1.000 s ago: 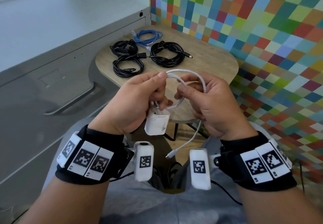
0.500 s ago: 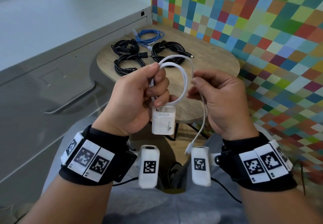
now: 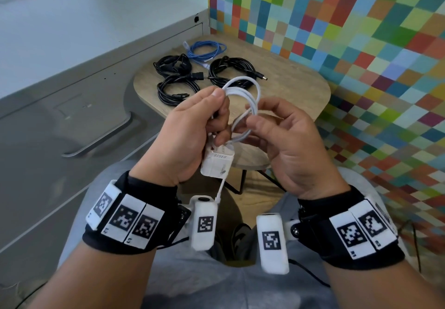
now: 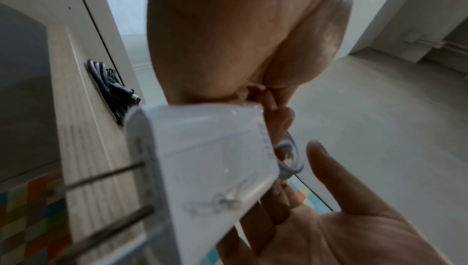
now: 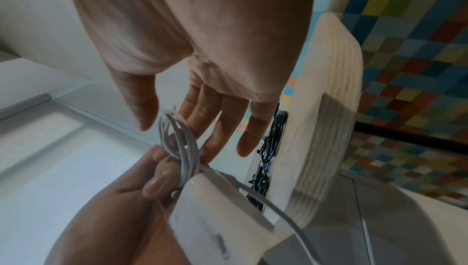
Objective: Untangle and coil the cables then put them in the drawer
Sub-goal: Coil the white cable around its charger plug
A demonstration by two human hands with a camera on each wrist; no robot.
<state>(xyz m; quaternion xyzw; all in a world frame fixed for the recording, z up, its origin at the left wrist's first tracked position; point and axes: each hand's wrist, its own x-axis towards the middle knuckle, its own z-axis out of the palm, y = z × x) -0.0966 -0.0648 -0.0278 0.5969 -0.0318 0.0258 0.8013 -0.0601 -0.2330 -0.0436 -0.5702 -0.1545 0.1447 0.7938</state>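
The head view alone shows the whole layout: the left hand [image 3: 183,137] pinches a thin white charging cable [image 3: 250,101] gathered into several loops between thumb and curled fingers, with the white square plug adapter [image 3: 216,161] hanging just under that fist, above the lap. The coil stands roughly upright, its plane edge-on between the two hands, and a loose tail drops from the adapter down toward the left wrist camera. The right hand [image 3: 293,147] sits just beside the coil; the right wrist view shows what the head view hides, namely its fingers [image 5: 243,129] straight and spread, some fingertips touching the loops without closing on them. The left wrist view adds the adapter's two metal prongs, pointing toward the camera, and is otherwise blurred. Beyond the hands, on the round light wooden tabletop [image 3: 301,92], lie three coiled black cables [image 3: 231,70] and one coiled blue cable [image 3: 207,51], grouped at its far left side; the near and right parts lie bare. A grey drawer front with a metal handle [image 3: 96,140] stands to the left, shut.
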